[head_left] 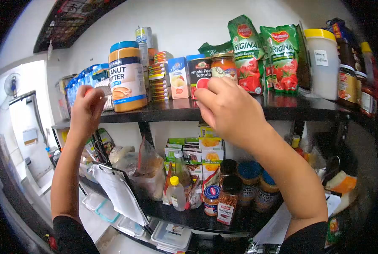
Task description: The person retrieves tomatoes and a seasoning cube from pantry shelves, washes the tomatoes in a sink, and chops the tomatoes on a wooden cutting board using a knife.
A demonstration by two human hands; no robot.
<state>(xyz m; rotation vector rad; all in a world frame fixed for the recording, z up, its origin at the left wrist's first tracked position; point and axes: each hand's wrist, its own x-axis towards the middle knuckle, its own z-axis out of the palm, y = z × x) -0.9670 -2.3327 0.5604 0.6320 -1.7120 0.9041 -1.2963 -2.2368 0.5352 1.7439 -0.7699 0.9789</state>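
Observation:
My left hand [86,109] is raised at the upper shelf's left part, fingers curled together, just left of a big peanut butter jar [127,78] with a blue lid. Whatever may be in its fingers is hidden. My right hand [227,103] is also closed, held in front of the shelf edge, its fingers bent away from me. Behind it stand a jar of orange-red sauce [223,65] and a can of whole peeled tomatoes [199,70], both partly covered. I cannot tell whether this hand touches either.
Along the black upper shelf [172,108] stand a blue carton [179,78], tomato sauce pouches [282,59] and a yellow-lidded container [322,63]. Below are a red pepper bottle [229,201], a yellow-capped bottle [176,194], packets and a hanging clipboard [119,192].

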